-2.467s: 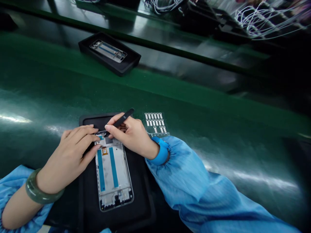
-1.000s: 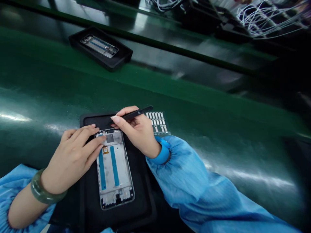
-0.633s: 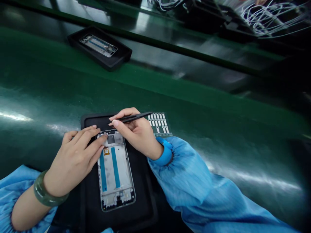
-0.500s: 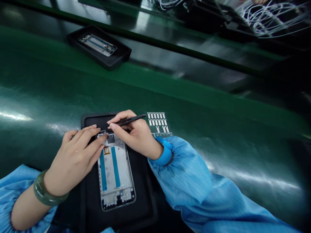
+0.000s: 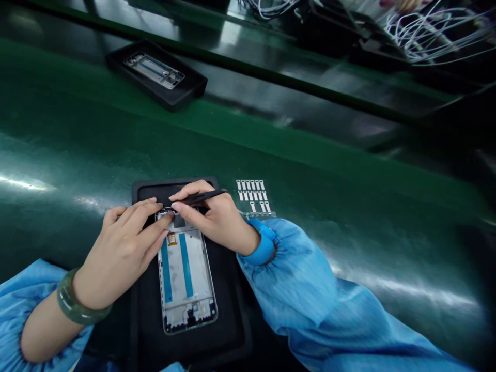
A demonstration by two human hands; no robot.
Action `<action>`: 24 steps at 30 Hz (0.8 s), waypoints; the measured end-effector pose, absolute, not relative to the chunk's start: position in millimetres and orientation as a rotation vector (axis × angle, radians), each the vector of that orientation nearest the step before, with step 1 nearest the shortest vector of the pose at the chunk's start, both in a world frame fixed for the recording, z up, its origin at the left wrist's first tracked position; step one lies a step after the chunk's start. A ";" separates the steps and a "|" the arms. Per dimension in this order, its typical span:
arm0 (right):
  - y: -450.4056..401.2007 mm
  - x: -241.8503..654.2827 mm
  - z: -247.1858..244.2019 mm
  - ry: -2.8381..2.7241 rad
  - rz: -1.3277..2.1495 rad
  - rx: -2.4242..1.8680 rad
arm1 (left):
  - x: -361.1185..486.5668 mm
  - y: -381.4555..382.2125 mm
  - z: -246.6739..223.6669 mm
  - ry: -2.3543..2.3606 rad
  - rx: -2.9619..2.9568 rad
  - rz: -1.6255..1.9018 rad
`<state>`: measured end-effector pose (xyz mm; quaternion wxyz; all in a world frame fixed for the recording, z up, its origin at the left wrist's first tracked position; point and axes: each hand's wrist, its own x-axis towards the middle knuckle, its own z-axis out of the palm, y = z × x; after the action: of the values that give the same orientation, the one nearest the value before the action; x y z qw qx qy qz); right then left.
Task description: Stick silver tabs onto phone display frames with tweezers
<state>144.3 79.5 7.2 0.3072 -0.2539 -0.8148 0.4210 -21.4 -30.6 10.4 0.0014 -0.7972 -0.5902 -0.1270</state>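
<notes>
An opened smartphone frame (image 5: 199, 268) with two blue strips lies in a black tray (image 5: 228, 320), its screen side hidden. My left hand (image 5: 127, 243) rests over its upper left corner, fingers stretched out and fingertips touching the top edge. Held like a pen in my right hand (image 5: 213, 217) is a pair of black tweezers (image 5: 203, 197), whose tip is hidden at the frame's top edge by my fingers. A small gold flex connector (image 5: 172, 239) shows beside my left thumb. Just right of the tray is a clear sheet of white stickers (image 5: 251, 195).
Farther back on the green bench (image 5: 271, 150) sits a second black tray (image 5: 174, 101) carrying another phone frame (image 5: 155, 71). Bundled white cables (image 5: 434, 33) lie at the top right, with part of another person's hand (image 5: 406, 4) by them.
Both hands stay at the top of the phone frame. The tweezers' rear end has dipped slightly in my right hand. The view has shifted a little.
</notes>
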 end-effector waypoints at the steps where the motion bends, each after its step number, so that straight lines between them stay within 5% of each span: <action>1: 79.6 144.2 7.1 -2.157 1.113 -0.668 | -21.3 -30.6 10.7 -1.854 -2.502 -0.396; 24: 77.0 143.8 5.7 -2.165 1.070 -0.675 | -21.9 -30.2 9.7 -1.859 -2.499 -0.407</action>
<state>143.8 77.0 5.7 0.3120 -0.2556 -0.8203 0.4055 -21.9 -30.2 9.7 0.0002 -0.7956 -0.5918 -0.1295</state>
